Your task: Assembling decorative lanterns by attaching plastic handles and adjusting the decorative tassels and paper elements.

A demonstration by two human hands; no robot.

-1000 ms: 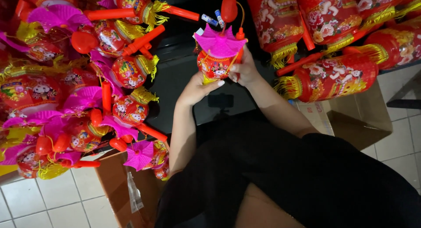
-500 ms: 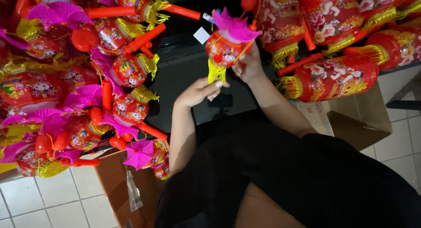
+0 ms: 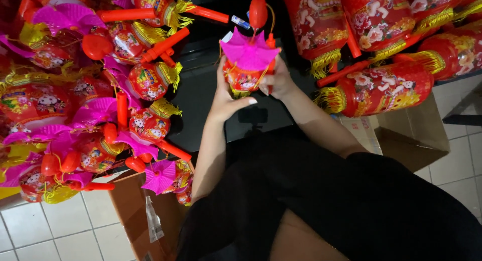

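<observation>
1. The left hand (image 3: 223,97) was wrapped around the side of a small red paper lantern (image 3: 246,77), thumb across its lower front, gripping it.
2. The right hand (image 3: 276,82) was closed on the lantern's other side, fingers by the thin red stick running up its edge.
3. The lantern was held up in the air between both hands, above the dark desk (image 3: 201,97), with its pink pleated top (image 3: 249,51) facing the person and a red bulb-shaped handle (image 3: 258,12) rising above it on a yellow cord.
4. A heap of similar small lanterns (image 3: 100,100) with pink tops and red handles lay to the left; larger red cylindrical lanterns (image 3: 381,87) with gold fringe lay to the right, over an open cardboard box (image 3: 406,135).
5. To my eye, handling it well called for a light, even hold on the thin body, fingers off the pleats, and the cord kept free of the stick.
</observation>
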